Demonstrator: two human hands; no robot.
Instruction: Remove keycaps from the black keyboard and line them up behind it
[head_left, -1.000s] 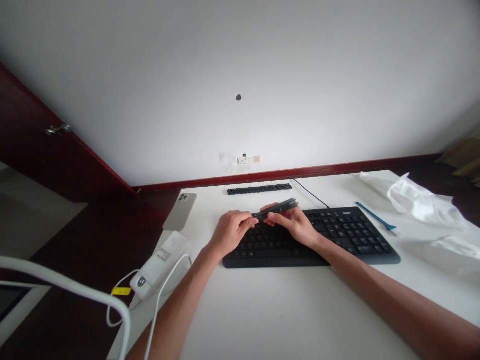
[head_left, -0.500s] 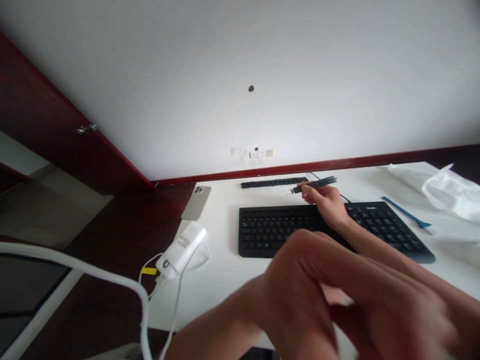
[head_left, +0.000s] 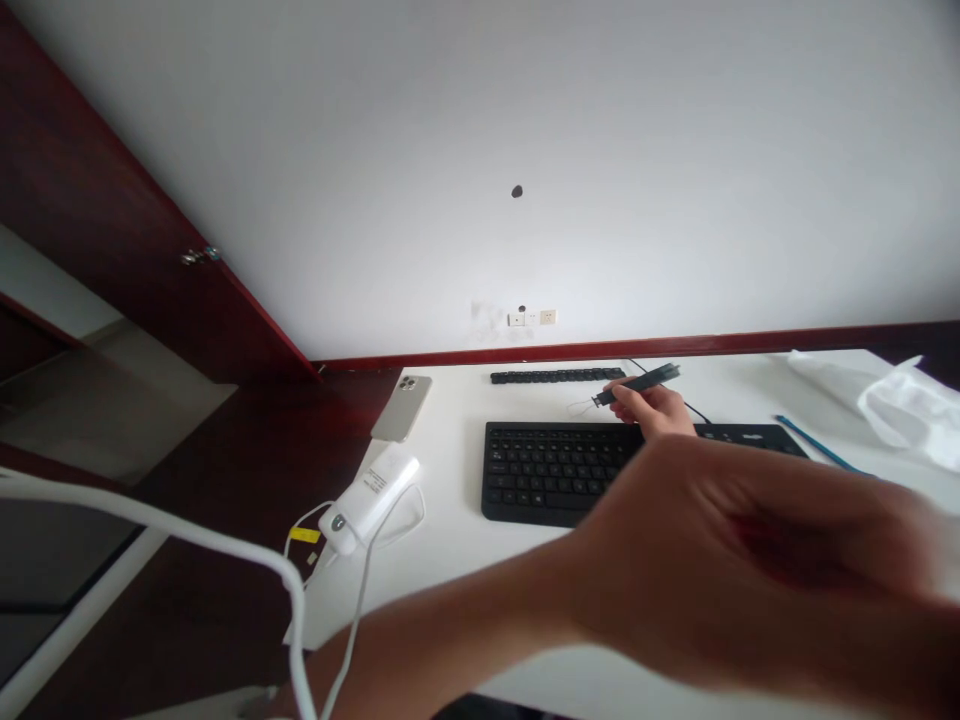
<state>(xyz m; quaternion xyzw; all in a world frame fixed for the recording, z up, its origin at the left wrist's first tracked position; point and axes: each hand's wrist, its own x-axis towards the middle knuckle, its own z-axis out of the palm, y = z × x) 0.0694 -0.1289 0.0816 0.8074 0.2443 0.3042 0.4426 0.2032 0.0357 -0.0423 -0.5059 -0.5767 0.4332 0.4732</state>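
Observation:
My right hand (head_left: 651, 408) is closed around a dark keycap puller (head_left: 657, 377), whose thin wire loops point left. It is above the back edge of a black keyboard (head_left: 551, 472). A row of loose black keycaps (head_left: 555, 377) lies behind the keyboard. Large and close to the camera, my left hand (head_left: 720, 560) crosses over my right forearm and hides the keyboard's right part. Motion blurs its bent fingers, so what they hold, if anything, cannot be made out.
At the table's left edge lie a phone (head_left: 403, 408) and a white device (head_left: 371, 498) with a cable. A blue brush (head_left: 817, 440) and a white bag (head_left: 904, 400) are on the right. A white frame (head_left: 187, 530) stands at lower left.
My left hand has moved right and closer to the camera, covering more of the keyboard and the brush. My right hand still holds the keycap puller. The view has shifted slightly.

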